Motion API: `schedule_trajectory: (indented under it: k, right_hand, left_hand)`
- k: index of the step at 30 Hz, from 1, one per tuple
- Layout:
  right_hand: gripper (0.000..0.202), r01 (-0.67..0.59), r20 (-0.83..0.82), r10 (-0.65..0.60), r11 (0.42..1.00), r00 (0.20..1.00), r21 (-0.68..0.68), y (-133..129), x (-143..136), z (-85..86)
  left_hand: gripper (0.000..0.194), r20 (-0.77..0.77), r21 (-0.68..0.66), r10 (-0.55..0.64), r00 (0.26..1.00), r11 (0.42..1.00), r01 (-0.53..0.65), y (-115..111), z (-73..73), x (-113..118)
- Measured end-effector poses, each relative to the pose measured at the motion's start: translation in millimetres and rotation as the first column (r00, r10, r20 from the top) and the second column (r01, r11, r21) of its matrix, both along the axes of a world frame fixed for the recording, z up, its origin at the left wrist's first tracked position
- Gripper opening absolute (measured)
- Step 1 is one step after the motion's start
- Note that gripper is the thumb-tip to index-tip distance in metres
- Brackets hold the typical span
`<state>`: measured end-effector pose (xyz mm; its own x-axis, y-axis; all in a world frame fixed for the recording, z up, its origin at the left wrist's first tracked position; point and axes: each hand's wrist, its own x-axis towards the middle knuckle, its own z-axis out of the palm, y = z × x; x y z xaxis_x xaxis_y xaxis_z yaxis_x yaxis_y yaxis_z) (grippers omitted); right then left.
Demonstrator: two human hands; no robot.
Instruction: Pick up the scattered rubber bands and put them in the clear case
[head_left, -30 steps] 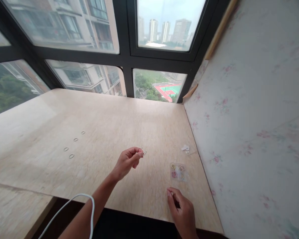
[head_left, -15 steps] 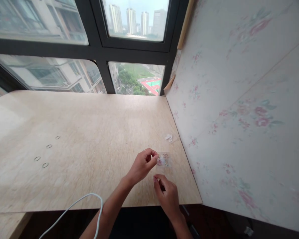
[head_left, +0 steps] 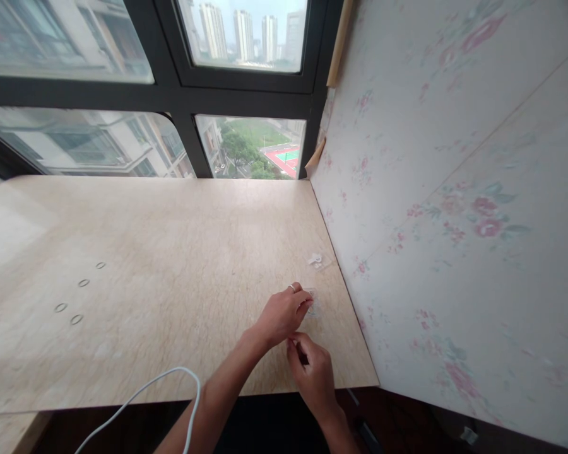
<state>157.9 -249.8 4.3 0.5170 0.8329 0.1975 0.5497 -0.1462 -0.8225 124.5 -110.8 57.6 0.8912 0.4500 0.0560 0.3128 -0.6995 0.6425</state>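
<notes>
A small clear plastic box [head_left: 315, 305] with little coloured ring-like bands in it lies on the tabletop, partly covered by my left hand [head_left: 286, 310]. That hand, wearing a ring, reaches over the box with its fingertips drawn together at it. Whatever is between those fingertips is too small to tell. Just nearer to me, my right hand [head_left: 315, 372] is closed in a pinch, thumb against forefinger, close below the left wrist. What the right fingertips hold, if anything, is hidden.
Several thin rings [head_left: 76, 320] lie apart on the left of the marble-patterned tabletop [head_left: 170, 252]. Beyond the box, a clear bag with small white pieces [head_left: 316, 260] lies near the flowered wall [head_left: 430, 189]. A white cable [head_left: 161, 373] loops over the front edge by my left forearm.
My left hand has moved right and farther over the box, covering more of it. My right hand stays pinched in nearly the same place. The view has shifted slightly.
</notes>
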Motion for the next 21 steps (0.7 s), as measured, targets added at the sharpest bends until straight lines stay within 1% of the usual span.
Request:
schedule_trajectory:
  k: [4,6,8,11,15,18,21]
  right_hand:
    - [0.023,0.0,-0.013,0.0,1.0,1.0,0.003,-0.9,0.8,0.5]
    - [0.023,0.002,-0.012,-0.002,1.0,1.0,0.008,-1.0,1.3,1.4]
    - [0.025,0.002,-0.001,-0.002,1.0,1.0,0.01,-1.0,1.5,2.7]
    - [0.027,-0.004,0.028,0.004,1.0,1.0,-0.003,-0.7,1.3,5.2]
    - [0.029,-0.018,0.077,0.019,1.0,0.997,-0.011,0.2,0.9,6.8]
    - [0.031,-0.036,0.126,0.038,0.999,0.991,-0.018,-0.3,1.5,5.7]
    - [0.033,-0.062,0.117,0.068,0.997,0.991,-0.05,-2.4,3.8,2.7]
  left_hand:
    - [0.022,0.031,-0.015,-0.003,1.0,1.0,0.003,2.7,-3.9,-1.4]
    - [0.023,0.07,-0.037,0.015,0.997,0.999,-0.012,6.2,-5.5,-8.5]
    - [0.024,0.112,-0.061,0.048,0.993,0.997,-0.042,11.0,-7.1,-21.0]
    - [0.026,0.121,-0.074,0.121,0.985,0.991,-0.113,20.0,-10.4,-48.8]
    - [0.029,0.099,-0.046,0.251,0.963,0.968,-0.248,32.1,-18.2,-96.5]
    - [0.028,0.086,0.0,0.361,0.929,0.932,-0.362,39.6,-25.0,-134.0]
    - [0.028,0.098,0.087,0.467,0.879,0.876,-0.475,46.0,-29.9,-169.5]
